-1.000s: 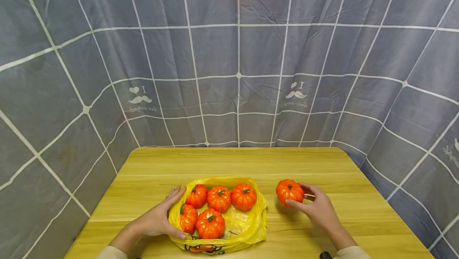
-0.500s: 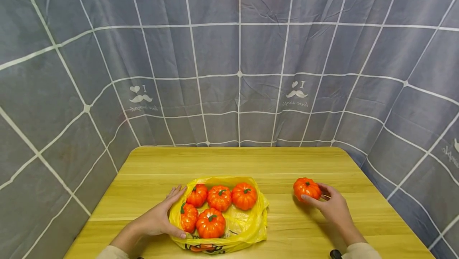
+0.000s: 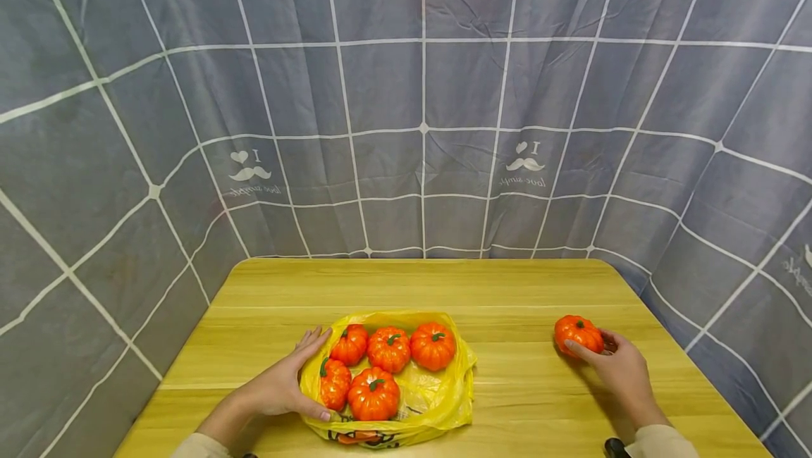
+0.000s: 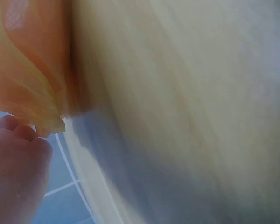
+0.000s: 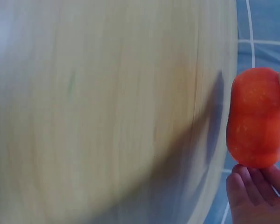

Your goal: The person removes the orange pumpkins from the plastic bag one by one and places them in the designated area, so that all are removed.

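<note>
A yellow plastic bag lies spread wide at the mouth on the table, with several small orange toy pumpkins inside. My left hand holds the bag's left side, thumb over the front rim and fingers along the outside. In the left wrist view, those fingertips meet the bag's edge. To the right of the bag, my right hand grips another orange pumpkin between thumb and fingers. The right wrist view shows this pumpkin from below, raised over the tabletop, with fingertips under its lower end.
The wood-grain table reaches back to a grey curtain with white grid lines, which also encloses both sides. A dark object shows beside the right sleeve.
My right hand has moved steadily to the right, away from the bag, carrying the pumpkin. The left hand, the bag and the pumpkins in it have stayed in place.
</note>
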Motion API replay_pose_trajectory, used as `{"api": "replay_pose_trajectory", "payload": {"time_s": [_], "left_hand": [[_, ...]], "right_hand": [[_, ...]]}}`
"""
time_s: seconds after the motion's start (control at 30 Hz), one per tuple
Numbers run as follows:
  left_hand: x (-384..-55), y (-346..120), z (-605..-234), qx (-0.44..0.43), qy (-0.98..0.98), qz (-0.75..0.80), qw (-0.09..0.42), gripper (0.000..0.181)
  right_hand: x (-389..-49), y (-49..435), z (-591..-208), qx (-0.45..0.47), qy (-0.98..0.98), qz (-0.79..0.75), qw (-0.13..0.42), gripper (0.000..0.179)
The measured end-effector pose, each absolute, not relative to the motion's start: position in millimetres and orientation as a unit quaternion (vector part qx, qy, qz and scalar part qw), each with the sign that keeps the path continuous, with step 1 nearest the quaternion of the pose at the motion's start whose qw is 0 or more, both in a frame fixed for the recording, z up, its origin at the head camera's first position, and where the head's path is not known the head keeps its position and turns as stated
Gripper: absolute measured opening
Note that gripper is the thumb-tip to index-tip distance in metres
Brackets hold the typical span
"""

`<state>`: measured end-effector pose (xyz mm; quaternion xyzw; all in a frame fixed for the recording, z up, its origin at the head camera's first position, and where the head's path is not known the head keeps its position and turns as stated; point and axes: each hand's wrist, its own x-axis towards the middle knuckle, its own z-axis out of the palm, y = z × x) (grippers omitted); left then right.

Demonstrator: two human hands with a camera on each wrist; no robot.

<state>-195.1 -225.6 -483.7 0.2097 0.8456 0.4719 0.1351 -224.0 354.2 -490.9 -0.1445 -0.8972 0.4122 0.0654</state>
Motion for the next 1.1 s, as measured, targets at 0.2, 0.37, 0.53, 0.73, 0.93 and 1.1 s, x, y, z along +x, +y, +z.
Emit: {"api": "replay_pose_trajectory", "payload": {"time_s": [0.2, 0.37, 0.53, 0.73, 0.93, 1.1], "left_hand": [[-194.9, -225.6, -483.6, 0.207, 0.846, 0.472, 0.138, 0.127], [-195.2, -226.8, -484.3, 0.210, 0.845, 0.472, 0.137, 0.127], [-195.1, -227.3, -484.3, 0.210, 0.846, 0.471, 0.135, 0.126], [-195.8, -226.5, -483.8, 0.212, 0.849, 0.467, 0.131, 0.127], [-195.9, -226.5, -484.2, 0.211, 0.848, 0.468, 0.130, 0.127], [-194.8, -226.7, -485.0, 0.207, 0.851, 0.466, 0.127, 0.127]], "right_hand": [[-223.3, 368.6, -490.2, -0.168, -0.904, 0.388, 0.064, 0.100], [-222.9, 373.6, -494.0, -0.163, -0.908, 0.383, 0.056, 0.101], [-223.5, 373.8, -494.9, -0.158, -0.908, 0.384, 0.050, 0.106], [-222.8, 368.7, -491.2, -0.154, -0.899, 0.402, 0.077, 0.111], [-221.4, 359.0, -479.2, -0.139, -0.898, 0.401, 0.117, 0.112], [-221.0, 348.9, -466.0, -0.130, -0.899, 0.396, 0.137, 0.113]]}}
